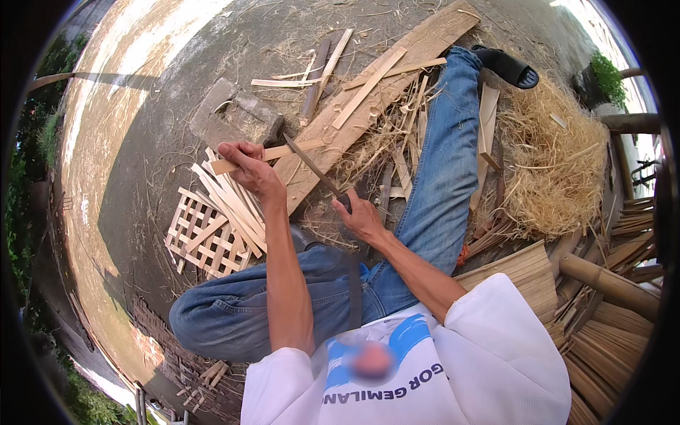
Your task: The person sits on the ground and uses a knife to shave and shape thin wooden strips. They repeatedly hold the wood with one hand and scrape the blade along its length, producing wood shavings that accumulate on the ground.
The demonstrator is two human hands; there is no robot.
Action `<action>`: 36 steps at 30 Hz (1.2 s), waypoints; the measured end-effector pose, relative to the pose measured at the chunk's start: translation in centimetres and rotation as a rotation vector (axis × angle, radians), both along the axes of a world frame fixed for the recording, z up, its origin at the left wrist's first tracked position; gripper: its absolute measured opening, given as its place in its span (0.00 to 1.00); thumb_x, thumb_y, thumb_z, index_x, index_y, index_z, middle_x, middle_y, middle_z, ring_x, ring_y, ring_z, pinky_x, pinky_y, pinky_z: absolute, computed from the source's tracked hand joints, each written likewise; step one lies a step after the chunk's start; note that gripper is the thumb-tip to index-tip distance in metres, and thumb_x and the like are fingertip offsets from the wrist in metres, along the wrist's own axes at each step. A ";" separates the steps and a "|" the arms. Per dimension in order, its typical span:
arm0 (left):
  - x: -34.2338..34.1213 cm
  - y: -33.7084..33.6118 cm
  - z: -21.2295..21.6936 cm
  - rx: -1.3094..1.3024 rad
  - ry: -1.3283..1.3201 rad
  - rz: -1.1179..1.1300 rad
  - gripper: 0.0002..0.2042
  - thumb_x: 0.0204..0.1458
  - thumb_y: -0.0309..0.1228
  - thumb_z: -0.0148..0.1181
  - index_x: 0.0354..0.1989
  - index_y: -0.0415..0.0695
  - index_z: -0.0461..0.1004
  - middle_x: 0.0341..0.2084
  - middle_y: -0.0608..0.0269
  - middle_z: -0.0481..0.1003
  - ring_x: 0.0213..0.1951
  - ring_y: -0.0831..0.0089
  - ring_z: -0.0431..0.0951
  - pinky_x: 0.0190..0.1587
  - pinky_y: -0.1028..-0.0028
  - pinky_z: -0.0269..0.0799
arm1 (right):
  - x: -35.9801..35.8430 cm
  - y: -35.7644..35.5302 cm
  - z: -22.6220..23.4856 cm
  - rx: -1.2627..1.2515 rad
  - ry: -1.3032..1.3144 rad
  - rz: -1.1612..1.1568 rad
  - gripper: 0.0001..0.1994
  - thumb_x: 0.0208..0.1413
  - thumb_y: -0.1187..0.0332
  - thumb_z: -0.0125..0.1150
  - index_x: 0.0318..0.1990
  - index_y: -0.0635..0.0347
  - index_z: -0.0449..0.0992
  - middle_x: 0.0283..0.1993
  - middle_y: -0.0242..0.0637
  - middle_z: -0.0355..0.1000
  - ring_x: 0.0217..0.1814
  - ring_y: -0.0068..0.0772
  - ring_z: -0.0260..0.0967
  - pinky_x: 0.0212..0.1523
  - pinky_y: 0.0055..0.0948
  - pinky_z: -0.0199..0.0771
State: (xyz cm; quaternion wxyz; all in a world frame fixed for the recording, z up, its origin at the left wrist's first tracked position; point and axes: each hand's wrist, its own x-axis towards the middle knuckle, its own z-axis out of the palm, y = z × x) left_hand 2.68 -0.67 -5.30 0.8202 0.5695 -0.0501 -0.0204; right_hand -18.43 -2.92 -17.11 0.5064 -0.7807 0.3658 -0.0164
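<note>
My left hand (252, 170) is closed around a pale, flat bamboo strip (283, 151), which points to the right over the near end of a wide wooden plank (397, 78). In my right hand (364, 217) is the dark handle of a knife (312, 164). Its narrow blade slants up and to the left, and near its tip it crosses the strip just beyond my left fingers. Whether the blade touches the strip I cannot tell. Beneath my left hand, several loose bamboo strips (230, 203) lie across a woven bamboo lattice (202, 237).
A broken concrete block (241, 117) sits left of the plank. Past my outstretched right leg (448, 142) is a heap of fine shavings (556, 159). More strips (333, 62) lie at the far side. Bundles of split bamboo (609, 354) and a thick bamboo pole (609, 287) stand at the right.
</note>
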 end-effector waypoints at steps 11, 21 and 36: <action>1.0 0.6 -0.5 -0.058 0.086 -0.014 0.32 0.66 0.59 0.48 0.16 0.52 0.48 0.11 0.74 0.47 0.16 0.80 0.46 0.22 0.73 0.44 | 2.8 0.9 7.8 0.206 -0.223 -0.042 0.23 0.64 0.49 0.60 0.38 0.66 0.73 0.25 0.53 0.74 0.27 0.52 0.76 0.31 0.43 0.73; 0.9 -0.6 0.3 -0.081 0.058 -0.007 0.29 0.66 0.57 0.50 0.19 0.53 0.49 0.11 0.76 0.46 0.15 0.81 0.45 0.22 0.74 0.44 | 0.4 -1.2 -0.7 0.239 -0.073 -0.303 0.25 0.63 0.47 0.62 0.39 0.67 0.76 0.21 0.52 0.72 0.27 0.55 0.76 0.31 0.46 0.73; -0.4 0.1 -0.5 0.012 0.054 0.138 0.25 0.68 0.57 0.46 0.28 0.49 0.57 0.20 0.73 0.53 0.25 0.77 0.53 0.34 0.73 0.56 | 1.7 2.6 6.6 0.168 -0.240 -0.123 0.24 0.64 0.48 0.60 0.35 0.67 0.76 0.22 0.51 0.73 0.26 0.49 0.76 0.30 0.43 0.72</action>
